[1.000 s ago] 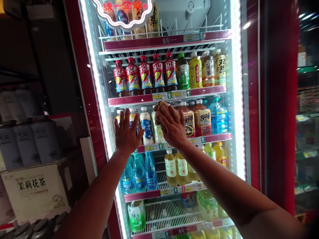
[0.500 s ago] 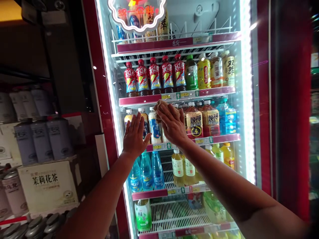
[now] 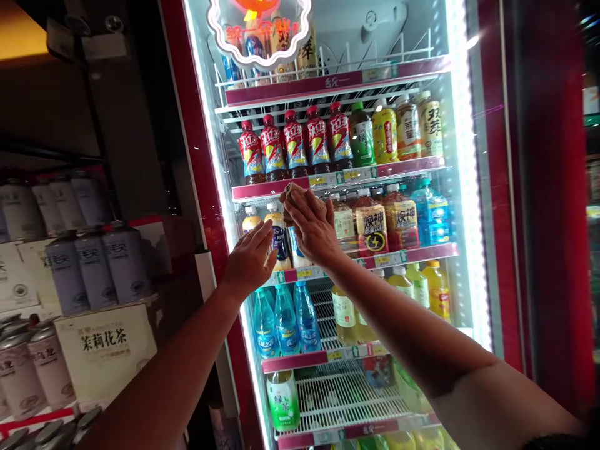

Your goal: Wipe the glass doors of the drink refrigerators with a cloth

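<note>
My right hand (image 3: 312, 228) presses a crumpled brown cloth (image 3: 291, 195) against the glass door of a lit drinks cooler. Its fingers lie over the cloth, in front of the shelf with white-capped bottles. My left hand (image 3: 250, 256) is raised at the left part of the door, lower than the right hand, with its fingers stretched out and nothing in it. Behind the glass, above the hands, stands a row of red-capped bottles (image 3: 295, 147). Blue bottles (image 3: 285, 322) are on the shelf below. Part of the cloth is hidden under the right hand.
The cooler's red frame (image 3: 194, 125) runs down the left side. Beyond it are grey canisters (image 3: 124, 265) and a pale box (image 3: 107, 350) on a display. A lit sign (image 3: 259, 61) hangs at the top of the door. A dark red panel (image 3: 548, 187) stands at the right.
My right hand and the cloth have shifted slightly left over the glass. The left hand has turned a little, its fingers now leaning right. The view has tilted slightly.
</note>
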`<action>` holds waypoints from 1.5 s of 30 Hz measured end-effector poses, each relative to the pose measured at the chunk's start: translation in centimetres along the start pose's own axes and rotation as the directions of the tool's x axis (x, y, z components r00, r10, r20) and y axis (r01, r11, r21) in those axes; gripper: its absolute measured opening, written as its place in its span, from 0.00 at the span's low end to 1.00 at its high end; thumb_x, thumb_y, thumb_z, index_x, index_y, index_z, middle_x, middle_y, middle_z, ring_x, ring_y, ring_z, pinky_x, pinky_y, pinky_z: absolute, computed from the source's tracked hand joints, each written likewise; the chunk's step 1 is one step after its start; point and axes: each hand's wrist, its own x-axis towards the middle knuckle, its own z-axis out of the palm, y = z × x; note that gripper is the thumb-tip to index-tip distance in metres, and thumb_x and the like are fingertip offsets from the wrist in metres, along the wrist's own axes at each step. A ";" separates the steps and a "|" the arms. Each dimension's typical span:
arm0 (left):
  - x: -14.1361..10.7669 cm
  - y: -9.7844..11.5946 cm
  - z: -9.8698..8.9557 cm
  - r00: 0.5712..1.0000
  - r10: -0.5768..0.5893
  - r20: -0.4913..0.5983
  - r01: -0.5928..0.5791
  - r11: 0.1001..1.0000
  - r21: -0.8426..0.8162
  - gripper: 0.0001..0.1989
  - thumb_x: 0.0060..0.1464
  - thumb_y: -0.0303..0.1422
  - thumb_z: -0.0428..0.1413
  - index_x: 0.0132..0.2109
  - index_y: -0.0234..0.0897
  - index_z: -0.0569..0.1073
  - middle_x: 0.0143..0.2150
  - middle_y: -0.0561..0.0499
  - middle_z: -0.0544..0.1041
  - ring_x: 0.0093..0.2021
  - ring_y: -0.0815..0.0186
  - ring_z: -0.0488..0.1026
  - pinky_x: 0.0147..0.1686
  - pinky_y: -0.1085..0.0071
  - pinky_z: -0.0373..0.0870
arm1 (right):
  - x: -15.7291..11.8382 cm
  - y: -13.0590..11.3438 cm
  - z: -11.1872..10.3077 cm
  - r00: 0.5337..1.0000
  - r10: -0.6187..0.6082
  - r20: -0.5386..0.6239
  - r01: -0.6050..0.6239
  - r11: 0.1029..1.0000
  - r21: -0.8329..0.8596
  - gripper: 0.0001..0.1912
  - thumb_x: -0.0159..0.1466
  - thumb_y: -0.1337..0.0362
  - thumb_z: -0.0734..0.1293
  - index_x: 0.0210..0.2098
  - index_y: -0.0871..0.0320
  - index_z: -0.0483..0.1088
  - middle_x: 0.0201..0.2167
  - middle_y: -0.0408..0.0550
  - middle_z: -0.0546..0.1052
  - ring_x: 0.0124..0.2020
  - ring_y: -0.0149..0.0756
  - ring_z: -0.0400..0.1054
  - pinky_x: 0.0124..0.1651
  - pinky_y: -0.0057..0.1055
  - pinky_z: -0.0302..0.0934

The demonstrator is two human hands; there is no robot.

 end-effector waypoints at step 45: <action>-1.8 -4.7 -3.9 0.960 -0.201 -0.195 0.208 0.978 0.013 0.52 0.62 0.64 0.34 0.76 0.28 0.32 0.78 0.32 0.38 0.78 0.47 0.38 0.74 0.46 0.38 | 3.5 -10.0 4.3 0.963 -0.261 0.062 0.245 0.951 0.190 0.26 0.74 0.61 0.58 0.70 0.44 0.59 0.74 0.37 0.58 0.77 0.45 0.42 0.77 0.61 0.25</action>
